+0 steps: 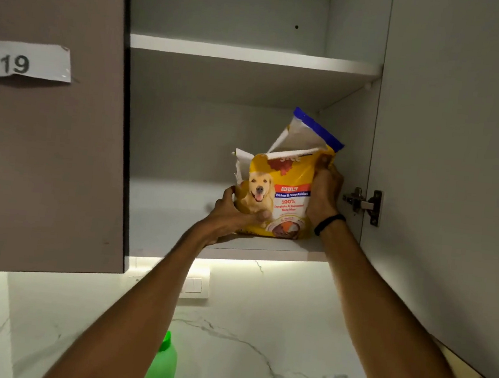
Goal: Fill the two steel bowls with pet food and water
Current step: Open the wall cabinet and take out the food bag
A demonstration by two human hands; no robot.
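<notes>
Head view: what have the hands got?

— Both are on the pet food bag [284,198]. The left hand [233,215] grasps its lower left side, thumb across the printed dog and fingers curled behind. The right hand [324,193] clasps the upper right edge, fingers wrapped over the yellow front near the torn top.

— Where does the bag stand?

— Upright on the lower shelf [171,214] of an open wall cabinet, toward the right, close to the front edge. Its top is ripped open, and a white-lined flap with a blue edge sticks up and leans right.

— Anything on the wrists?

— A black band [329,223] on the right one.

— What is around it?

— An upper shelf [250,54] above. The open door [461,149] hangs at the right, its hinge [363,204] just beside the right hand. At the left is a closed brown door [45,152] with a paper label [24,62] reading "S 19".

— And below?

— A lit marble wall [256,343] with a white switch plate [196,285], partly hidden by the left forearm. A green bottle [163,364] shows near the bottom edge, blurred.
</notes>
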